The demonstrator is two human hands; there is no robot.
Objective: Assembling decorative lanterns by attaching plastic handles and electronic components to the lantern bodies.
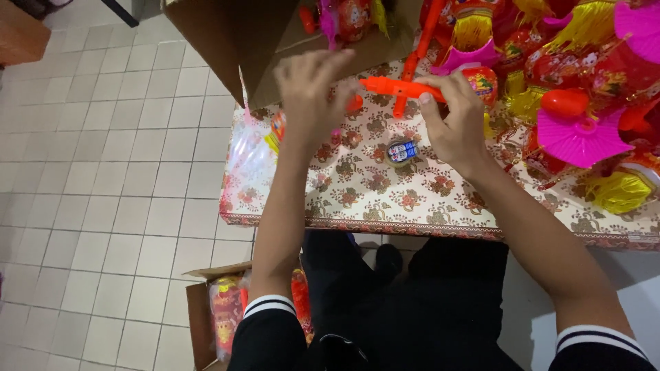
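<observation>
Both my hands hold an orange plastic handle piece [392, 88] above the patterned table [412, 206]. My left hand [313, 93] grips its left end, fingers curled over it. My right hand [454, 117] pinches its right end, near a small red lantern part [483, 81]. A second orange stick [421, 41] rises behind it toward the back. Just below my hands a small round tin with a blue and white label [401, 152] lies on the tablecloth.
Pink, red and yellow lantern toys [584, 89] are piled at the right of the table. An open cardboard box [234, 41] stands at the back left. Clear plastic bags [249, 154] lie at the table's left edge. Another box with packed lanterns [220, 316] sits on the tiled floor.
</observation>
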